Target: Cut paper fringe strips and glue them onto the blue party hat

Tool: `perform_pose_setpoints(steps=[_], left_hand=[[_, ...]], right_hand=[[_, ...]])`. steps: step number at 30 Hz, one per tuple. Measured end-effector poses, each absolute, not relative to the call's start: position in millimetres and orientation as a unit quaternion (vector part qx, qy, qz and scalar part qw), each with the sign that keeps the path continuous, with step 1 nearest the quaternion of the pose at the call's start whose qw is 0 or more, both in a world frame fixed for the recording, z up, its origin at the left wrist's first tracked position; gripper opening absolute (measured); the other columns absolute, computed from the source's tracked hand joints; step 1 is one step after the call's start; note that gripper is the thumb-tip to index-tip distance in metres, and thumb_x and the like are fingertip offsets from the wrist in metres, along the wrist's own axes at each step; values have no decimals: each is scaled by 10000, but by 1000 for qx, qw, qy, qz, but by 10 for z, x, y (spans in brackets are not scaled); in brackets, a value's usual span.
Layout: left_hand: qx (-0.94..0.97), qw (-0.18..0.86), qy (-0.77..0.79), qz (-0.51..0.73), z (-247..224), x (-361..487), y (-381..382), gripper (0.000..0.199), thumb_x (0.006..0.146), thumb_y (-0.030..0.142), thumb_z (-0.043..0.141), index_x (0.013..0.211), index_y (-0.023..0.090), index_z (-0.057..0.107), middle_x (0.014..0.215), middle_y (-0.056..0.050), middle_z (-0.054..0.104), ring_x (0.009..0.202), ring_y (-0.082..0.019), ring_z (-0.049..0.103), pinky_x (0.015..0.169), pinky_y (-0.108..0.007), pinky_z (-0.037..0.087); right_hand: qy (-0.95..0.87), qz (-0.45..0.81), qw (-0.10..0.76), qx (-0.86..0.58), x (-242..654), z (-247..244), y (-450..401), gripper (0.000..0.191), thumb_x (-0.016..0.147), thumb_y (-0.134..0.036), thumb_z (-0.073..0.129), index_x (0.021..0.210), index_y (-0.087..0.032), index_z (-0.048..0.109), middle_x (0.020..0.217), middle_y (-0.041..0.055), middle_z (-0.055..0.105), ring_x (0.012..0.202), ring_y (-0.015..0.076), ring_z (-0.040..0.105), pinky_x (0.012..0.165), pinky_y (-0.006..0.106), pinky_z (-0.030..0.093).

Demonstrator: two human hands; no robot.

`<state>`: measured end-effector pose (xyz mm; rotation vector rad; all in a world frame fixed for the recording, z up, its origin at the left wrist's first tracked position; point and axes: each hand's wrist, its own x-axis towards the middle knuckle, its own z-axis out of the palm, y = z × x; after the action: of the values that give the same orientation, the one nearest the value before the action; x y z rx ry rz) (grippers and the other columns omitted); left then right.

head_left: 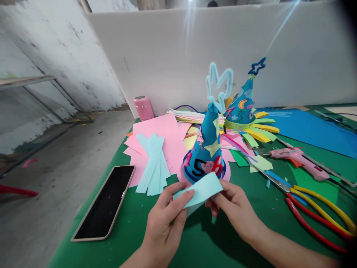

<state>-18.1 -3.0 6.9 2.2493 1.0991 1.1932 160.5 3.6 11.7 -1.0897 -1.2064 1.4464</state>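
Observation:
A light blue paper strip is held up between both hands over the near part of the table. My left hand pinches its left part with thumb and fingers. At the strip's right end, my right hand grips the edge with thumb and fingertips. Part of the strip bends underneath, and the fingers hide some of it. Just behind stands a blue cone party hat with a fuzzy light blue wire shape on top. To the left, several light blue paper strips lie fanned out on pink paper.
A phone lies at the left table edge. Scissors with red and yellow handles and a pink glue gun lie right. A second cone hat, blue sheets and a pink cylindrical container stand or lie farther back.

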Motion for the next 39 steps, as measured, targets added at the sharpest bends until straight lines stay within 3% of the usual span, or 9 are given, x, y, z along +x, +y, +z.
perform_pose_setpoints(steps=[4,10,15,21,23,27,30,33,39], left_hand=[[734,357,363,449,130,-146,-17,453,775,-5,390,1045,323,549,1045,-31,468,848,-131,550,599,-192,475],[662,428,399,468,224,-206,49,356,718,-13,475,825,285,638,907,-2,522,778,-114,548,563,-158,415],[628,592,360,354,313,-273,99,181,730,90,548,732,233,660,854,-20,537,737,-127,552,576,-195,409],[690,595,329,250,281,-155,68,195,724,66,526,767,188,672,860,-41,531,797,-140,546,712,-228,409],[646,603,358,302,229,-112,62,239,715,80,548,885,221,640,902,-36,528,844,-152,533,742,-239,408],[481,650,418,413,140,-70,52,327,770,223,530,1095,249,511,947,-47,545,805,-156,529,726,-272,426],[481,668,391,411,127,-45,30,295,830,331,412,1029,188,575,879,-72,569,822,-186,512,773,-319,407],[530,647,373,401,147,-5,9,282,797,337,469,972,176,620,938,-78,550,902,-208,476,825,-317,375],[501,615,456,403,134,39,22,208,763,255,539,620,147,643,773,-29,519,736,-141,474,710,-242,390]], right_hand=[[-465,604,483,-431,1630,36,-9,117,768,-299,541,770,-184,567,567,-32,557,499,78,522,510,197,405],[-501,658,418,-376,1696,86,-20,146,748,-281,563,878,-223,593,706,-7,601,633,107,559,592,218,429],[-487,704,340,-390,1844,190,83,181,789,-256,486,926,-200,590,846,38,610,734,136,550,653,258,416],[-562,719,190,-363,1788,80,23,349,747,-446,517,585,-144,453,544,-64,279,494,56,234,429,206,181],[-541,723,213,-372,1746,36,-6,345,710,-432,572,571,-154,422,538,-68,272,491,54,226,426,206,170],[-482,707,329,-400,1691,24,-27,255,733,-398,560,735,-144,576,579,-41,427,506,61,328,452,191,248],[-486,672,375,-413,1642,31,-37,240,768,-370,526,808,-157,629,620,-22,476,542,72,359,482,195,283],[-499,655,384,-417,1579,15,-52,241,785,-357,506,769,-156,637,605,-26,443,549,77,345,489,204,283],[-502,667,376,-402,1525,11,-76,253,808,-354,467,732,-140,576,622,-29,397,560,78,306,484,202,267]])
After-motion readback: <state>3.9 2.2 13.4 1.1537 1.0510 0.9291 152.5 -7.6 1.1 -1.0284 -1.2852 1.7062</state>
